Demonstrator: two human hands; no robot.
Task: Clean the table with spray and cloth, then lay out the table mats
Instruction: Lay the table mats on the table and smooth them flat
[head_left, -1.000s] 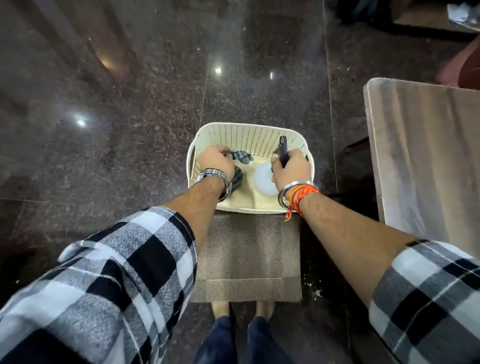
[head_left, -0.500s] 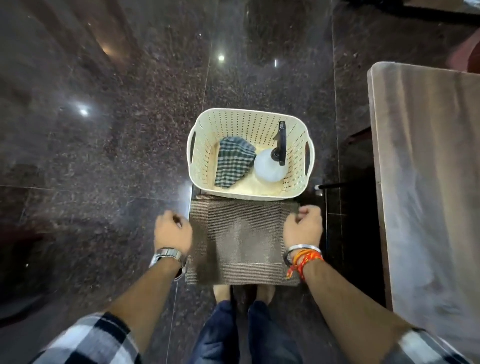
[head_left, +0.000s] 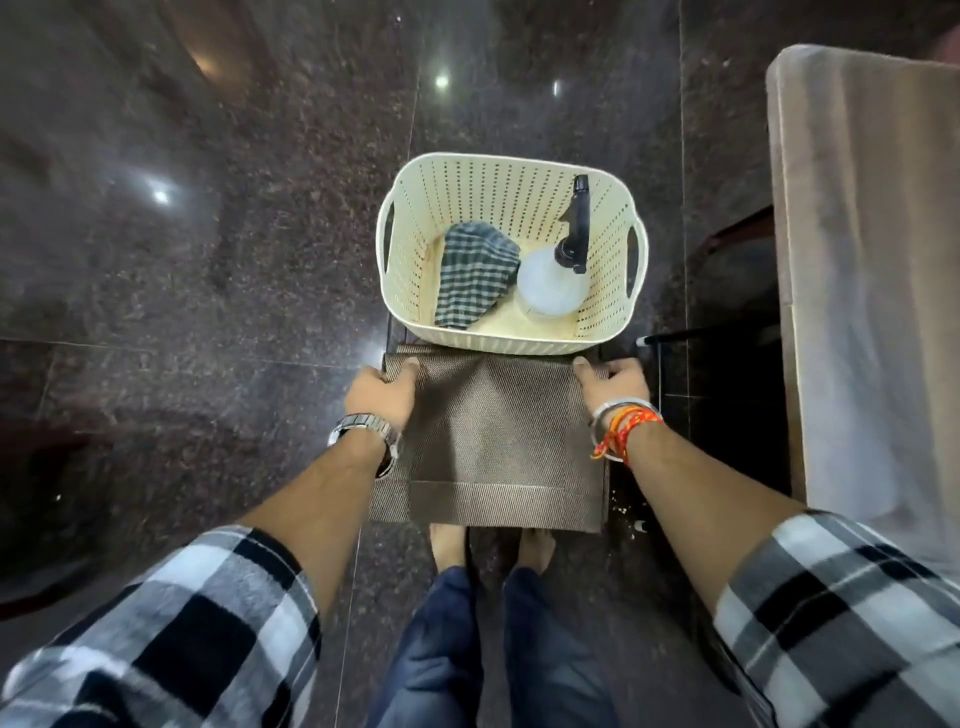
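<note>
A stack of brown woven table mats (head_left: 493, 447) lies on a low stool in front of me. My left hand (head_left: 382, 392) grips the stack's far left corner, thumb on top. My right hand (head_left: 613, 382) grips its far right corner the same way. Just beyond the mats stands a cream perforated basket (head_left: 415, 208). Inside it lie a dark checked cloth (head_left: 475, 273) and a white spray bottle (head_left: 550, 283) with a black trigger head, leaning on the right wall. The wooden table (head_left: 872, 260) runs along the right edge of the view.
The floor is dark polished granite (head_left: 208, 260) with light reflections. My bare feet (head_left: 488, 545) and blue trousers show below the mats. A thin black bar with a white tip (head_left: 675, 338) sticks out between the basket and the table.
A second ago my hands were inside the basket at the cloth and the spray bottle. They let go, drew back, and now clasp the far corners of the mat stack.
</note>
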